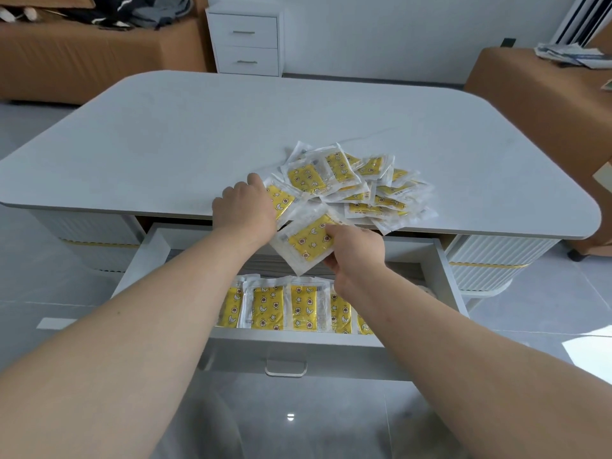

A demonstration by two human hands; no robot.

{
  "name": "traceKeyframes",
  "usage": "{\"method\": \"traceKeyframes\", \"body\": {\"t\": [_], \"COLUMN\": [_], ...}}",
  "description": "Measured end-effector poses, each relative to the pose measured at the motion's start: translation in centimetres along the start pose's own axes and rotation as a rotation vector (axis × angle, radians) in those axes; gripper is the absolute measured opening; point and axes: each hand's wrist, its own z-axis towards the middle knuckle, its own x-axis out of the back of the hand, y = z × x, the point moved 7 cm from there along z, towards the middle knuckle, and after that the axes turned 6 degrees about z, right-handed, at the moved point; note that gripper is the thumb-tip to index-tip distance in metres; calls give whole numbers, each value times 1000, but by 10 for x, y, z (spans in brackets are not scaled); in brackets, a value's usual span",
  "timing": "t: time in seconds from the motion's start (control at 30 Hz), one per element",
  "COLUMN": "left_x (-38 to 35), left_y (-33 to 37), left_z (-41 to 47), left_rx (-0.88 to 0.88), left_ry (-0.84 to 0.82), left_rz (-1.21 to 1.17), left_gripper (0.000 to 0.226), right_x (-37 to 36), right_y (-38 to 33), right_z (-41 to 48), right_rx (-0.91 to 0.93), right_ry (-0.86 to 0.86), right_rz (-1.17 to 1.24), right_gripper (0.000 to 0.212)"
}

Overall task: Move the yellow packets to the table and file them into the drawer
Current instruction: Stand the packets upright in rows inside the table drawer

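filing underway, roughly a row done.
right hand (356, 251) pinching one packet (306, 241) above drawer (445, 270); left hand (246, 207) pressed flat on pile (361, 187), grip hidden.

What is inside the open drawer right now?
A row of yellow packets stands along the front of the drawer. The right forearm covers the row's right end, and the held packet hides part of the drawer's back.
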Motion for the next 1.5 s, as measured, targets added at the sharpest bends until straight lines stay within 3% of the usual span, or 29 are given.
{"method": "traceKeyframes", "body": {"t": [0.07,0.13,0.23,0.33,0.5,0.6,0.77,0.83,0.97,1.13,1.33,1.5], "left_x": [2,2,-1,-6,-10,-14,-16,-17,-17,-22,-45,-72], "left_y": [-3,-9,-20,-33,-63,-79,-104,-116,-134,-149,-167,-164], "left_z": [1,3,1,-5,-11,-16,-24,-26,-29,-30,-30,-46], "left_rx": [20,61,108,154,252,256,243,259,286,311,397,485], "left_ry": [12,-5,-48,-125,-214,-267,-303,-306,-326,-386,-537,-731], "left_rz": [-100,-234,-380,-561,-738,-672,-438,-367,-237,-176,-275,-385], "left_gripper": [46,56,37,18,26,28,24,26,24,29,34,38], "right_x": [-3,-6,-11,-18,-30,-35,-49,-57,-73,-91,-112,-114], "right_y": [-2,-4,-5,-7,-11,-11,-1,8,32,67,77,83], "right_z": [0,-3,-5,-6,-15,-22,-28,-27,-21,-11,-9,-5], "right_rx": [12,25,52,108,220,240,219,233,262,233,502,696], "right_ry": [-28,-63,-97,-135,-187,-223,-338,-370,-441,-546,-583,-487], "right_rz": [-15,-31,-54,-97,-210,-265,-371,-517,-860,-1047,-1370,-1792], "right_gripper": [15,36,59,60,53,50,14,10,23,26,40,53]}}
